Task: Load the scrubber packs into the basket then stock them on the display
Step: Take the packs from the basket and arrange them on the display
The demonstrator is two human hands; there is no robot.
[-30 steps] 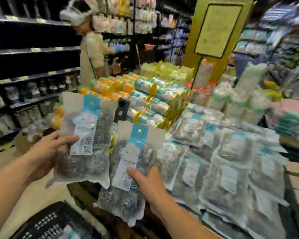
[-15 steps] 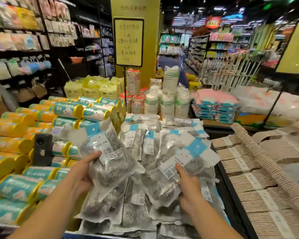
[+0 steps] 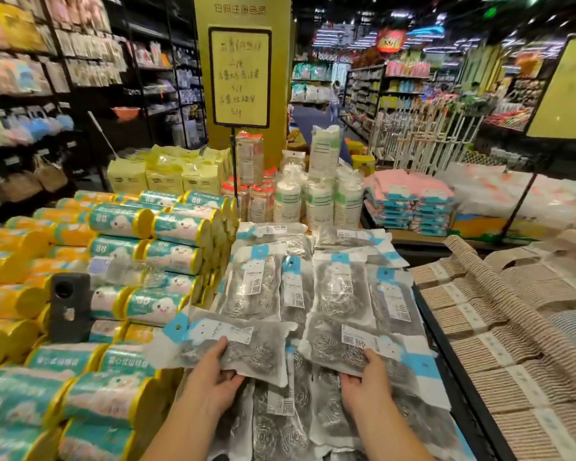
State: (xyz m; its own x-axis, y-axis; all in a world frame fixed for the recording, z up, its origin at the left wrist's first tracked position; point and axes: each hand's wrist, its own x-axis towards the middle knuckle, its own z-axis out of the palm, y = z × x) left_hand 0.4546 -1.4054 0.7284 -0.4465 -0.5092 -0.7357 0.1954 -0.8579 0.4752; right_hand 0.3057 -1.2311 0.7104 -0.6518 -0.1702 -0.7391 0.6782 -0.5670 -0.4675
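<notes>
My left hand [image 3: 213,377] holds a clear pack of steel scrubbers [image 3: 233,347] by its near edge; the pack lies sideways, its blue header pointing left. A second scrubber pack [image 3: 356,347] is held the same way by my right hand [image 3: 366,380], with its blue header pointing right. Both packs hover low over the pile of scrubber packs [image 3: 313,287] that covers the display table in several overlapping rows. The basket is out of view.
Stacked rolls in teal and yellow wrappers [image 3: 113,294] fill the table's left side, with a black block [image 3: 70,307] among them. Beige ribbed cloth bundles [image 3: 512,327] lie to the right. Behind stand paper-cup stacks [image 3: 316,197], yellow packs [image 3: 167,174] and a sign on a pole [image 3: 240,78].
The view swung from the aisle and basket to the display. Both packs came down from upright in front of me and turned sideways, low over the scrubber pile.
</notes>
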